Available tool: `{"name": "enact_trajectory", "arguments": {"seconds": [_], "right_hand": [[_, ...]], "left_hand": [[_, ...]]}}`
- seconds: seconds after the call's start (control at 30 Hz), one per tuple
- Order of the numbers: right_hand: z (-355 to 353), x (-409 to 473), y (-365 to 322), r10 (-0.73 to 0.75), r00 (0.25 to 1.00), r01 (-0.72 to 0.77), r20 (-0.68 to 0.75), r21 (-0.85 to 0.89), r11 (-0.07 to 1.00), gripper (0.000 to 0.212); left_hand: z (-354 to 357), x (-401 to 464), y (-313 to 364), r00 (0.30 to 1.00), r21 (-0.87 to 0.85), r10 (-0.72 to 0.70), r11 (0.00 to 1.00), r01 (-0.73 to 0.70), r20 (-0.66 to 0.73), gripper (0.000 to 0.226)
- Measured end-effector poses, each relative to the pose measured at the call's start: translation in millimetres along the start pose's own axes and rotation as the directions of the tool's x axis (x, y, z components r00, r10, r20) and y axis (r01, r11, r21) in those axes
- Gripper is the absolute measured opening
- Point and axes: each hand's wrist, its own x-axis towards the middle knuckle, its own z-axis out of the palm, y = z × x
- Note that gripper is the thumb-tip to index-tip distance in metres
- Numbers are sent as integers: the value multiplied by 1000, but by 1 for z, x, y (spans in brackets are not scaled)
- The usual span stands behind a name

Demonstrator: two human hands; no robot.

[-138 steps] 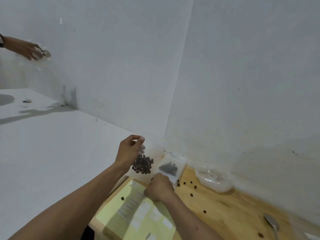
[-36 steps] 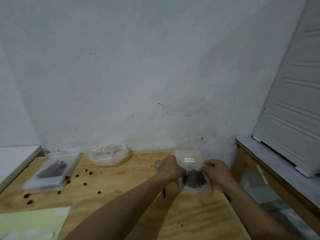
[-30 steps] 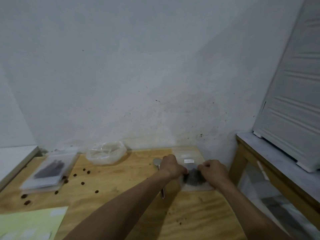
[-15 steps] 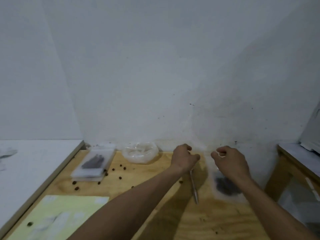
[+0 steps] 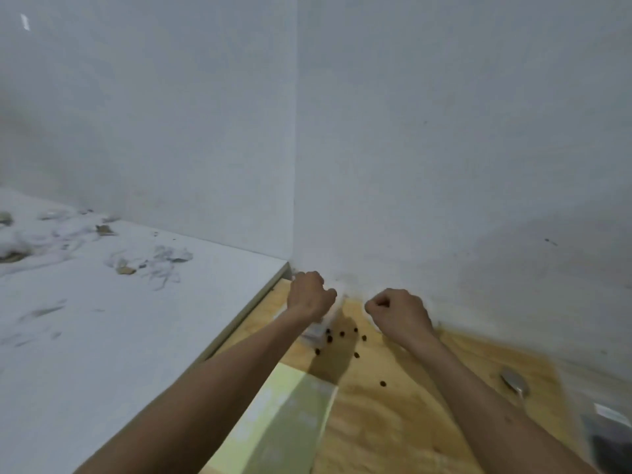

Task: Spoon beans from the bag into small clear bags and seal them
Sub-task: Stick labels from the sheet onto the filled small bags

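Note:
Both my hands are at the back left corner of the wooden table. My left hand is curled above the stack of small filled clear bags, which it mostly hides. A little to its right, my right hand is closed like a fist against the wall; motion blur hides whether either hand holds anything. The bag of beans lies blurred at the right edge. The metal spoon lies on the table between that bag and my right arm.
Several loose beans are scattered on the wood below my hands. A pale green sheet lies under my left forearm. A white table with scraps adjoins on the left. White walls meet in the corner just behind my hands.
My view has swung left. Both hands have left the bag of beans and the spoon and moved left to the corner by the stack of filled bags.

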Motion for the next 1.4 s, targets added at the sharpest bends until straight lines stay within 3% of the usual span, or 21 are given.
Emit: {"name": "enact_trajectory", "arguments": {"seconds": [0.13,0.27,0.43,0.57,0.67,0.77,0.83,0.9,1.0,1.13,1.27,1.37,1.4], "right_hand": [[49,10,-24,48,991,-44,122,-36,998,38],[84,21,-33,149,974,-145,168,-37,989,30],[87,26,-39,240,967,-246,81,60,968,26],[78,26,-39,233,972,-231,6,164,959,18],[68,25,-36,143,988,-152,52,360,920,13],[60,20,-40,49,995,-84,87,463,882,12],[57,15,-48,3,994,-58,107,508,859,11],[57,8,-57,-40,992,-30,122,525,850,11],[64,-7,-73,-91,978,12,188,387,922,13],[88,-29,-90,-158,907,109,389,145,983,20],[112,-48,-105,-130,820,209,558,-80,975,35],[123,-61,-114,-121,815,287,566,-214,934,33],[126,-63,-114,-110,820,276,561,-220,935,40]], "left_hand": [[-17,5,-48,995,281,-97,956,87,23,34],[-15,10,-78,989,243,-130,964,109,74,39],[-15,7,-85,997,75,-71,995,71,-1,38],[-13,6,-82,992,-165,-93,983,78,-81,35],[-28,3,-70,975,-452,-202,881,138,-97,38],[-51,5,-69,981,-681,-187,725,97,-59,43],[-64,4,-73,986,-785,-160,617,57,-55,33],[-76,0,-78,979,-820,-166,572,-4,-121,21],[-94,-8,-88,964,-831,-169,550,-79,-203,16],[-112,-23,-110,936,-808,-210,578,-114,-282,16],[-118,-38,-127,924,-799,-233,591,-113,-303,14],[-119,-46,-135,921,-798,-246,594,-104,-303,17],[-119,-48,-137,921,-797,-246,595,-103,-303,18]]}}
